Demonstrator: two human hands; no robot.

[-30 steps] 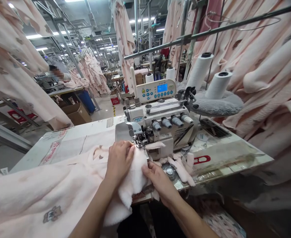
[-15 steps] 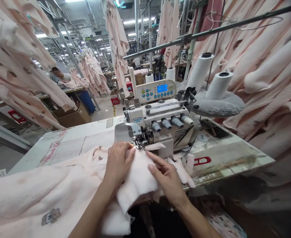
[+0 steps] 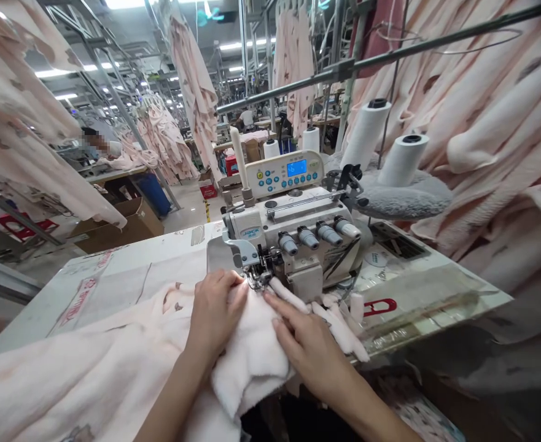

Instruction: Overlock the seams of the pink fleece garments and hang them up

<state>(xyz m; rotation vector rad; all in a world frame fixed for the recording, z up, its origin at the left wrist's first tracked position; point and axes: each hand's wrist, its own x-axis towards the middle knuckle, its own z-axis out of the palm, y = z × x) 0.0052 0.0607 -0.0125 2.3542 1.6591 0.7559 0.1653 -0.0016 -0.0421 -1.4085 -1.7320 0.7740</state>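
Observation:
Pale pink fleece fabric [image 3: 258,344] with small printed figures lies over the table's front left, its white fluffy side up between my hands. Its edge reaches the needle area [image 3: 257,279] of a white overlock sewing machine [image 3: 293,233]. My left hand [image 3: 215,313] grips the fleece just left of the presser foot, thumb alongside the index finger. On the right of the foot, my right hand [image 3: 304,344] holds the fabric, index finger stretched along its edge and thumb on top; its other fingers are partly hidden. A narrow trimmed strip [image 3: 288,294] slants from the machine toward my right hand.
Fleece scraps [image 3: 339,328] and a red flat piece [image 3: 381,306] lie right of the machine. Thread cones [image 3: 403,159] stand behind it. Hanging pink garments [image 3: 491,123] crowd both sides. A person [image 3: 97,144] sits at the far left beyond a cardboard box [image 3: 118,227].
The trimmed strip has swung down from pointing right to slanting toward my right hand. The fleece between my hands has bunched slightly. The camera view has shifted a little.

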